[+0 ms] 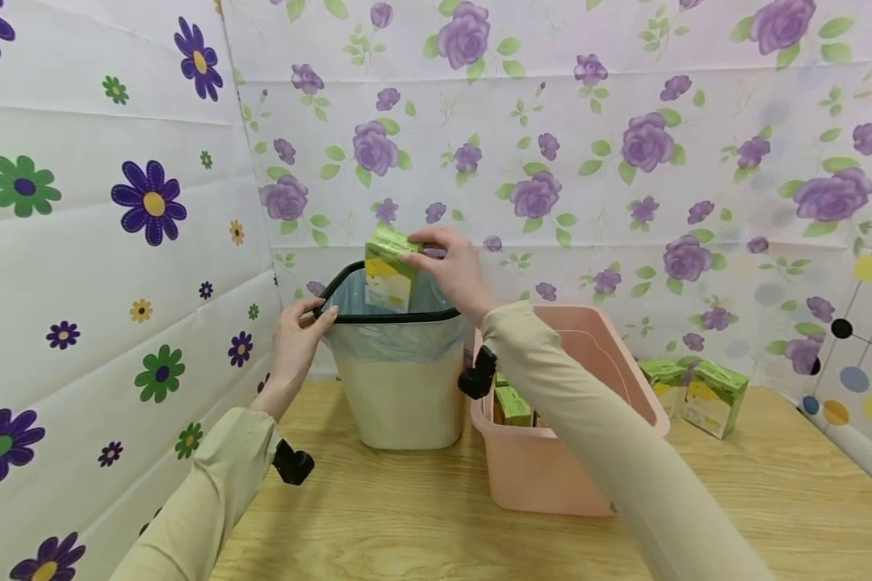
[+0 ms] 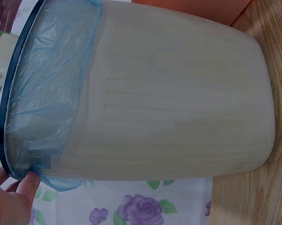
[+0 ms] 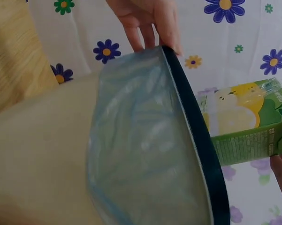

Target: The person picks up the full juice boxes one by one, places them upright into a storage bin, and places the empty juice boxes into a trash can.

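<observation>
A cream trash bin point(image 1: 400, 403) with a black rim point(image 1: 400, 318) stands upright on the table, its translucent blue liner point(image 1: 407, 343) folded down over the outside. My left hand point(image 1: 296, 335) grips the rim at its left corner, thumb outside; the left wrist view shows that thumb point(image 2: 28, 187) on the liner's edge. Over the bin's mouth, my right hand point(image 1: 456, 270) holds a green and yellow carton point(image 1: 388, 274) by its upper end. Pictures of yellow fruit cover the carton's side point(image 3: 239, 108) in the right wrist view. The bin's inside is mostly hidden.
To the bin's right stands a pink tub point(image 1: 552, 476), partly behind my right forearm, with a similar green carton point(image 1: 512, 405) inside. Two more cartons point(image 1: 715, 395) stand on the wooden table point(image 1: 378, 524) beyond it. Flowered cloth walls point(image 1: 436, 177) close off the back and left.
</observation>
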`<state>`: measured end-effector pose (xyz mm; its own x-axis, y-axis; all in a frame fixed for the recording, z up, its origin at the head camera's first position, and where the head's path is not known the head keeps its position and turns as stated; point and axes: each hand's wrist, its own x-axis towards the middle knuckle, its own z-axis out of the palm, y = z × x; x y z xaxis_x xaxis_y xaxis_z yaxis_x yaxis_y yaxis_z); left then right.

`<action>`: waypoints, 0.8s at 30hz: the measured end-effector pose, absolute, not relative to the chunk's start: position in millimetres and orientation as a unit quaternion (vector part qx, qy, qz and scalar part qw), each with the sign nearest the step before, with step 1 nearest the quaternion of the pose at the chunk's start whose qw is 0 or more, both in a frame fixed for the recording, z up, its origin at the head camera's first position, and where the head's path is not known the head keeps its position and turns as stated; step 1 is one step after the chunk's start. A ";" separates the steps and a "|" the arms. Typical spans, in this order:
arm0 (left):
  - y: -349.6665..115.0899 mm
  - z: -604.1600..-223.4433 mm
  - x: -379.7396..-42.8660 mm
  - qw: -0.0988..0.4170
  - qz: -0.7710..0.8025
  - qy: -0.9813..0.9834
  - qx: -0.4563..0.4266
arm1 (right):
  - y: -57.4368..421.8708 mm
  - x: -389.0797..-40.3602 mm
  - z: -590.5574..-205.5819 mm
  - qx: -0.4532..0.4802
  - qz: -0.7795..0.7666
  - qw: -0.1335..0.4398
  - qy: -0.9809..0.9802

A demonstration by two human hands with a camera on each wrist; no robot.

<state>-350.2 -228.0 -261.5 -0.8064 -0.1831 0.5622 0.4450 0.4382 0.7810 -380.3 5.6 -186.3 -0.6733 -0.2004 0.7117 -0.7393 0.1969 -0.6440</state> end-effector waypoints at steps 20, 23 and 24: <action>-225.7 -259.8 -349.9 0.296 -0.531 -0.789 -0.089 | -0.4 -374.1 -190.9 0.296 0.608 0.116 -0.728; -227.4 -260.5 -349.8 0.297 -0.531 -0.789 -0.086 | 10.0 -375.8 -189.6 0.293 0.615 0.113 -0.723; -228.0 -260.9 -349.7 0.297 -0.532 -0.789 -0.084 | 13.9 -376.4 -189.5 0.293 0.619 0.111 -0.720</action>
